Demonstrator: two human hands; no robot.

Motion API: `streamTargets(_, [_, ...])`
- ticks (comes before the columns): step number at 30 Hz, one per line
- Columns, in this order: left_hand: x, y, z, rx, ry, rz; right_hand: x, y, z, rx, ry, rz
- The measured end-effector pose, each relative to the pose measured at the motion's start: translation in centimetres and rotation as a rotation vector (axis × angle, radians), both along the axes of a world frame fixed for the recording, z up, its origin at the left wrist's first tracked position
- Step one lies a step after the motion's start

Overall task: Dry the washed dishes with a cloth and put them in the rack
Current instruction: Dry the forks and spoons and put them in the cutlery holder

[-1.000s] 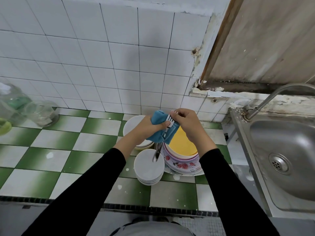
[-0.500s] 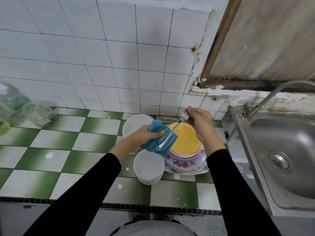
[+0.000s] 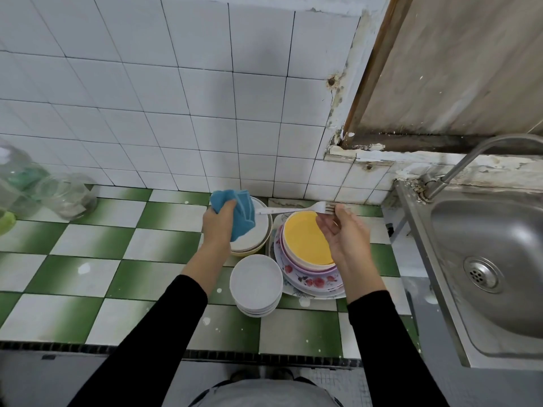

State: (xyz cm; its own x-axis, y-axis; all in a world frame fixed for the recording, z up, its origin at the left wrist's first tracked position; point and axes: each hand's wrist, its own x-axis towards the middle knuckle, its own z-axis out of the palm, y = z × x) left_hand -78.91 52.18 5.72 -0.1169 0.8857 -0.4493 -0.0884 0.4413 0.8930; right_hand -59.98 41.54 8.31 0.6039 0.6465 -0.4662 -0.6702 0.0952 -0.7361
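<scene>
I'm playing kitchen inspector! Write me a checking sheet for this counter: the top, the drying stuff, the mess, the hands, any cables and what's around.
Surface: green and white tiled counter, with white specks on it.
Job's things: blue cloth around the handle end of a fork; yellow plate on top of flowered plates; stack of white plates; white dish behind the cloth. No rack seen.
Clutter: clear jars at the far left.
Hands: left hand grips the cloth; right hand holds the fork's tine end at its fingertips.
Cables: nothing seen.
Surroundings: white tiled wall; steel sink and tap on the right.
</scene>
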Motion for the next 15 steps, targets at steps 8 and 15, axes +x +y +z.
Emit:
streamTargets(8, [3.2,-4.2,-0.2,0.723,0.325,-0.367,-3.4,0.1,0.0,0.064,0.054,0.124])
streamTargets(15, [2.6,-3.5,-2.9,0.912,0.691,-0.727,-2.2,-1.0,0.6,0.078,0.008,0.145])
